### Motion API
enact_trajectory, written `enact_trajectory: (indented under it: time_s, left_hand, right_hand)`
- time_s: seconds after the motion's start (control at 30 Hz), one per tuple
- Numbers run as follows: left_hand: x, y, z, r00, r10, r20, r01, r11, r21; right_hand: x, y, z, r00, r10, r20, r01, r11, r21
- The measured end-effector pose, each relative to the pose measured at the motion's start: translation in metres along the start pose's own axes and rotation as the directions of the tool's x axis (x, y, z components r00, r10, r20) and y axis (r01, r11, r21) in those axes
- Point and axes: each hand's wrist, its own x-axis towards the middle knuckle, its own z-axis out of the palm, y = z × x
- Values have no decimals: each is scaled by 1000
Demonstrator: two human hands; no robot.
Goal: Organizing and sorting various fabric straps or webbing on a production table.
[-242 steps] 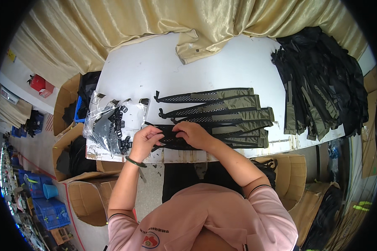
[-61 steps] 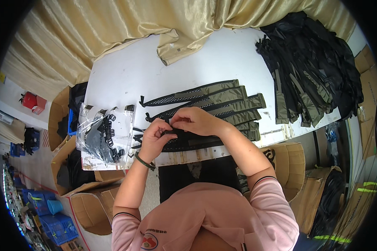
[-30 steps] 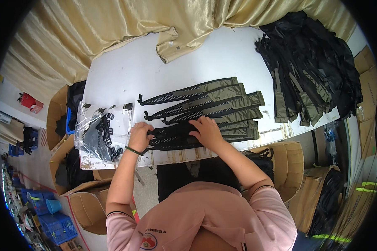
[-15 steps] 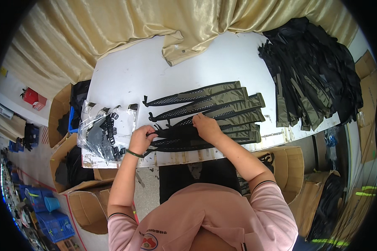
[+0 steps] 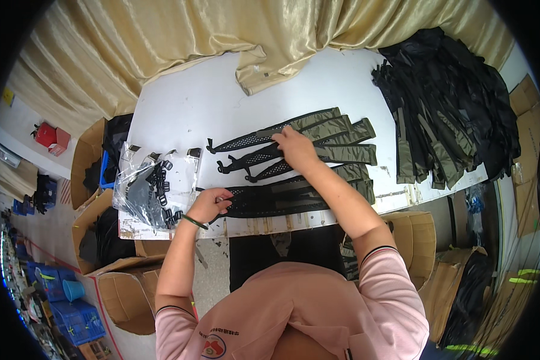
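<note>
Several padded straps of black mesh and olive-green fabric, like backpack shoulder straps, lie fanned across the white table. My left hand (image 5: 210,205) is closed on the left end of a near black mesh strap (image 5: 264,201), fingers and thumb together at its edge. Farther off, my right hand (image 5: 295,149) has its curled fingers on one of the far straps (image 5: 327,129), about where mesh meets green. My right forearm crosses above the near straps and hides part of them. Short black tabs stick out at the far straps' left ends.
Left of the straps lies a clear plastic bag (image 5: 139,198) with black buckles (image 5: 162,186) on it. A large heap of black and green straps (image 5: 444,114) covers the table's right end. Cardboard boxes (image 5: 123,303) stand around the table; a gold curtain (image 5: 186,30) hangs behind.
My right hand has moved away from me, and the far straps have shifted and separated from the near ones, leaving a gap. My left hand stays near the left ends, slightly lower.
</note>
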Motion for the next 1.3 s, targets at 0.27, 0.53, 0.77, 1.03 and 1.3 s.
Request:
enact_trajectory:
  time_s: [0.27, 0.53, 0.77, 1.03, 1.3]
  left_hand:
    - [-15, 1, 3, 994, 92, -63, -100, 985, -141]
    - [-35, 2, 7, 980, 87, -180, -143, 934, -327]
    - [-63, -84, -93, 877, 75, -474, 184, 860, 477]
    - [-57, -101, -86, 907, 195, -373, 130, 713, 688]
    - [-69, -89, -88, 932, 210, -294, 91, 651, 753]
  right_hand:
    - [-47, -90, 38, 871, -225, 436, -53, 840, 540]
    - [-51, -123, 49, 942, -258, 216, 70, 779, 623]
    - [-48, -122, 39, 953, -235, 193, 73, 793, 605]
    - [-36, -122, 36, 952, -256, 169, 103, 787, 608]
    - [-36, -112, 31, 948, -264, 180, 108, 793, 600]
